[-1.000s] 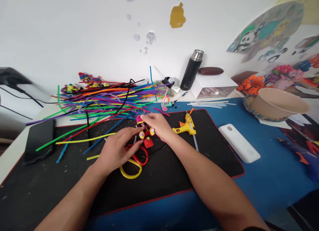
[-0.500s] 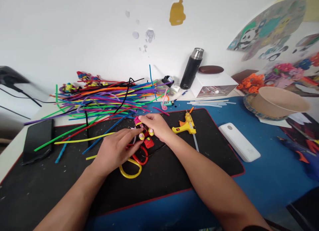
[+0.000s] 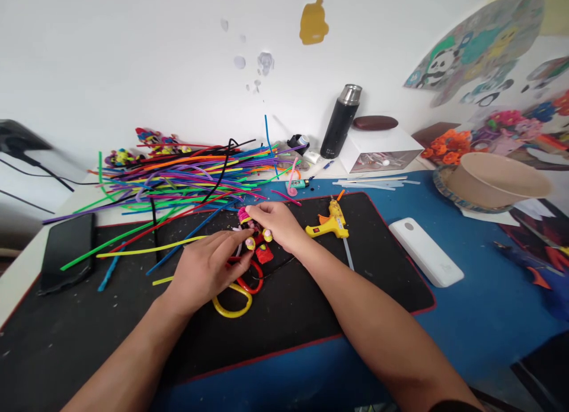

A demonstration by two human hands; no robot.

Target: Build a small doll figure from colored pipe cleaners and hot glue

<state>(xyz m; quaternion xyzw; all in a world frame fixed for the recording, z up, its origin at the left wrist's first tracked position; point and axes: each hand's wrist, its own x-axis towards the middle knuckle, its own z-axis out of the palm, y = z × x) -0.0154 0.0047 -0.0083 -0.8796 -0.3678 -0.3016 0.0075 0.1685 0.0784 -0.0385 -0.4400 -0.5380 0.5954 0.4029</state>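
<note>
Between my hands is a small pipe-cleaner figure (image 3: 246,217) with a pink top, yellow and pale pink round ends and red parts. My right hand (image 3: 279,223) pinches it from above and the right. From the left, my left hand (image 3: 208,267) closes its thumb and fingers on the lower part; its middle is partly hidden by the fingers. A red fuzzy piece (image 3: 264,255) hangs at or lies below the figure; I cannot tell which. Under my hands, scissors with red and yellow handles (image 3: 232,314) lie on the black mat (image 3: 284,341).
A large heap of coloured pipe cleaners (image 3: 186,175) lies behind my hands. To the right are a yellow glue gun (image 3: 331,225), a white power bank (image 3: 425,252) and a beige bowl (image 3: 498,181). A black thermos (image 3: 340,121) stands by the wall; a dark phone (image 3: 66,252) lies left.
Both hands keep the same hold on the figure. The whole view has shifted very slightly; nothing else visibly differs.
</note>
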